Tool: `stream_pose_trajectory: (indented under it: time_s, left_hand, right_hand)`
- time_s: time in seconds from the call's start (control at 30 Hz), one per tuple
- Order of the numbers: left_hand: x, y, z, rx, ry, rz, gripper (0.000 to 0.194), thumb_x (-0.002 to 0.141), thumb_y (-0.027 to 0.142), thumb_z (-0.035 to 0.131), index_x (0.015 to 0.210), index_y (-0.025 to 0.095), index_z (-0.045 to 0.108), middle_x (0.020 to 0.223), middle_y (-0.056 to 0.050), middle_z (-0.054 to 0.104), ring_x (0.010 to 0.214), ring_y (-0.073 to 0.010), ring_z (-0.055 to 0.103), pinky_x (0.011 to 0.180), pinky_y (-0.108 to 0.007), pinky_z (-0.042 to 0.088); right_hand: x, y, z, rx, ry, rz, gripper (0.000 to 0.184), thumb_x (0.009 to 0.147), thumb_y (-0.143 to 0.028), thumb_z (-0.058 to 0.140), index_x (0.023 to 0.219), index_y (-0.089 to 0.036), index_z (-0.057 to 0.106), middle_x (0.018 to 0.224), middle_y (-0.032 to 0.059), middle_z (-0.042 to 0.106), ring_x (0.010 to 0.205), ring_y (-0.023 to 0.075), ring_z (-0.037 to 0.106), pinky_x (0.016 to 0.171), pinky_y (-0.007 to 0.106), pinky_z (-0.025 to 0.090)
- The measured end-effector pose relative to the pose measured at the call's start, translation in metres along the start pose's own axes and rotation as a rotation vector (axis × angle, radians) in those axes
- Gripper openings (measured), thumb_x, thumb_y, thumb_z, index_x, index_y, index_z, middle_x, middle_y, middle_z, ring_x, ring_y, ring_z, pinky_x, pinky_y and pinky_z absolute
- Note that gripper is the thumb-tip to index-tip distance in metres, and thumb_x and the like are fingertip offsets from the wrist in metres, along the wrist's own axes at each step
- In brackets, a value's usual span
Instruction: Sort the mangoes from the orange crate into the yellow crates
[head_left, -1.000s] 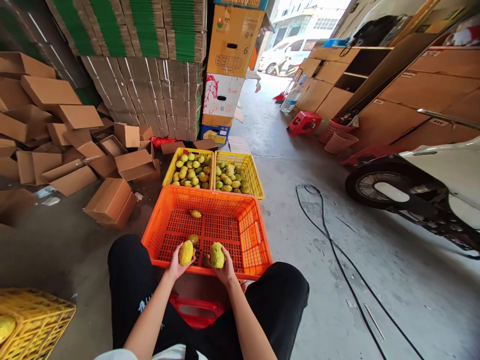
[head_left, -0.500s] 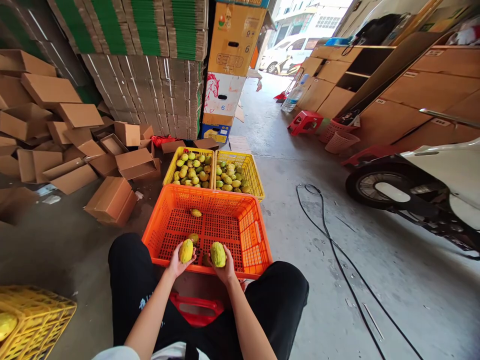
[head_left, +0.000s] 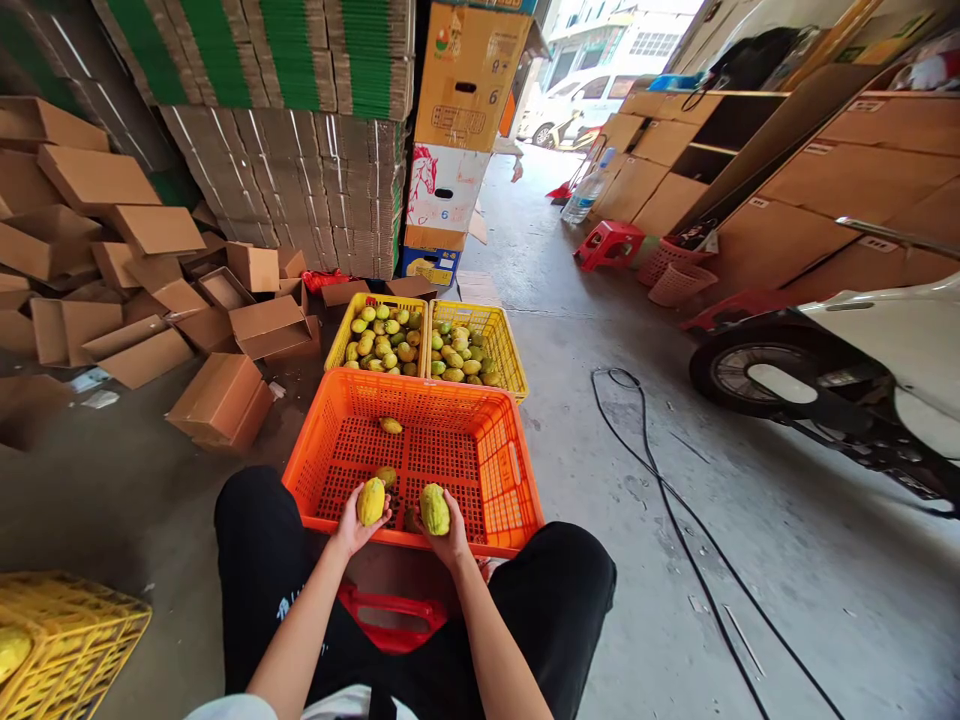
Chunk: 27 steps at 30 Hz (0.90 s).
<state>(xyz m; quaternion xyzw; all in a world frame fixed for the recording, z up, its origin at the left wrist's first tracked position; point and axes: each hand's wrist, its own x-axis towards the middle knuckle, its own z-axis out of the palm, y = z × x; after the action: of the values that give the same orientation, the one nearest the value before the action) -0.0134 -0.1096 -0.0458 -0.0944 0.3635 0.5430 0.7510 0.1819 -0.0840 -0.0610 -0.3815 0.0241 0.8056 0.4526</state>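
Note:
My left hand (head_left: 355,524) is closed around a yellow papaya (head_left: 371,502), held over the near edge of the orange crate (head_left: 411,384). Level with it, my right hand (head_left: 451,538) grips a greener, ribbed papaya (head_left: 435,510). Both fruits face up toward me, a short gap apart. Inside the crate, one small yellow fruit (head_left: 391,425) lies toward the far side and a browner one (head_left: 385,477) just beyond my left hand. A dark fruit (head_left: 411,519) between my hands is partly hidden.
Behind the orange crate stand two yellow crates, the left (head_left: 339,340) and right (head_left: 513,350), holding many fruits. Loose cardboard boxes (head_left: 221,400) litter the left floor. Another yellow crate (head_left: 90,640) is at lower left. Black cable (head_left: 652,460) and a motorbike (head_left: 795,385) are right.
The green papaya in my right hand has turned a little, showing its ribs more clearly. Both hands stay in nearly the same place, and the fruits in the crate have not moved.

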Motion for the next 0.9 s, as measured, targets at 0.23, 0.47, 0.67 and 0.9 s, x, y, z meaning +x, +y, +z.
stream_pose_trajectory:
  time_s: [0.23, 0.47, 0.67, 0.9]
  left_hand:
    - [-0.0027, 0.0000, 0.0036, -0.007, 0.026, -0.006, 0.043, 0.101, 0.035, 0.039, 0.129, 0.007, 0.058, 0.081, -0.012, 0.072, 0.067, -0.0180, 0.069, 0.069, -0.032, 0.057]
    - [-0.0019, 0.0006, 0.0038, -0.004, 0.030, -0.017, 0.042, 0.101, 0.037, 0.039, 0.123, 0.008, 0.061, 0.083, -0.012, 0.072, 0.067, -0.0175, 0.068, 0.070, -0.031, 0.057]
    - [-0.0024, -0.0009, 0.0028, 0.014, 0.038, 0.031, 0.036, 0.101, 0.037, 0.042, 0.109, 0.009, 0.064, 0.081, -0.012, 0.071, 0.066, -0.0167, 0.067, 0.070, -0.032, 0.057]
    - [-0.0052, -0.0046, 0.0025, 0.083, 0.033, 0.093, 0.018, 0.095, 0.022, 0.051, 0.091, 0.011, 0.064, 0.079, -0.011, 0.070, 0.071, -0.0165, 0.067, 0.073, -0.031, 0.057]
  right_hand:
    - [-0.0037, -0.0010, 0.0042, 0.016, 0.016, -0.002, 0.023, 0.077, -0.039, 0.073, 0.089, -0.020, 0.067, 0.080, 0.0052, 0.074, 0.073, 0.0213, 0.071, 0.069, 0.034, 0.056]
    - [-0.0024, -0.0016, 0.0031, 0.004, 0.006, 0.012, 0.022, 0.079, -0.038, 0.071, 0.089, -0.019, 0.068, 0.080, 0.0060, 0.075, 0.072, 0.0206, 0.071, 0.069, 0.033, 0.056]
    - [0.0018, -0.0021, -0.0008, 0.004, -0.120, 0.059, 0.035, 0.082, -0.045, 0.065, 0.095, -0.014, 0.070, 0.083, 0.0105, 0.075, 0.073, 0.0196, 0.070, 0.069, 0.030, 0.056]
    - [0.0009, -0.0025, 0.0007, -0.059, -0.155, 0.005, 0.034, 0.086, -0.043, 0.059, 0.104, -0.016, 0.072, 0.086, 0.0094, 0.076, 0.075, 0.0193, 0.071, 0.065, 0.028, 0.055]
